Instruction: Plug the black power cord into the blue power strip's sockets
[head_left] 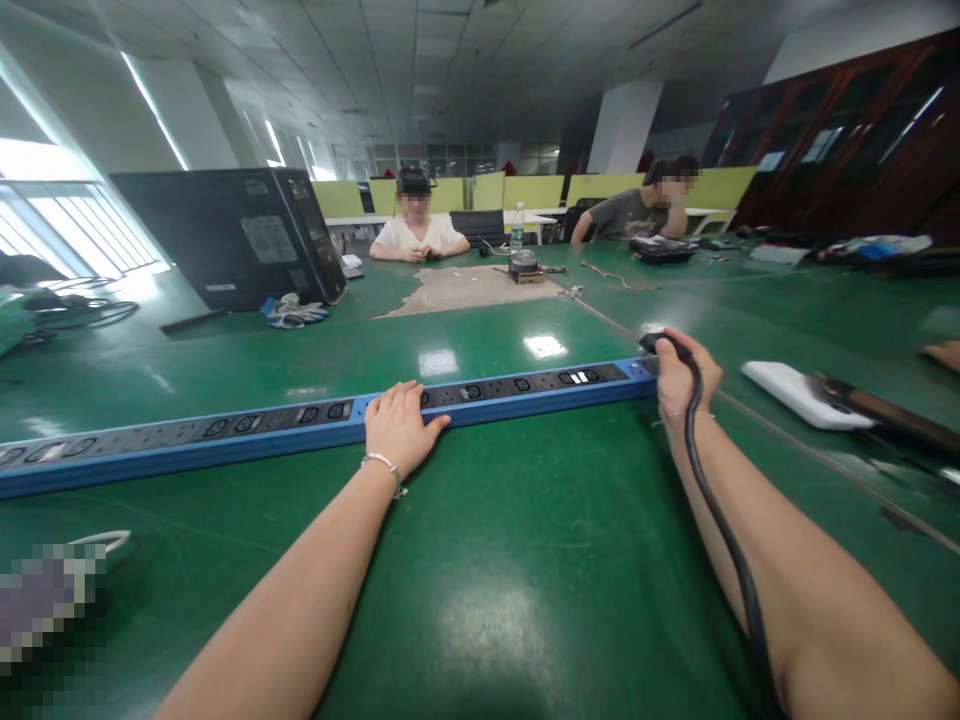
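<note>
A long blue power strip [495, 398] with black sockets lies across the green table, running out of view on the left. My left hand [401, 428] grips it near the middle, fingers over the top and thumb along the near side. At the strip's right end, my right hand [684, 375] is closed around the black plug [654, 342] of a power cord. The black cord [709, 480] hangs from that hand along my forearm to the bottom edge. Whether the plug touches the strip's end is hard to tell.
A black computer case [247, 240] and gloves [294, 311] are at the back left. Two people sit across the table, near a water bottle [517, 228] and a round dark object [523, 262]. A white object [806, 395] lies at right; a blurred-out item [49, 605] lies lower left.
</note>
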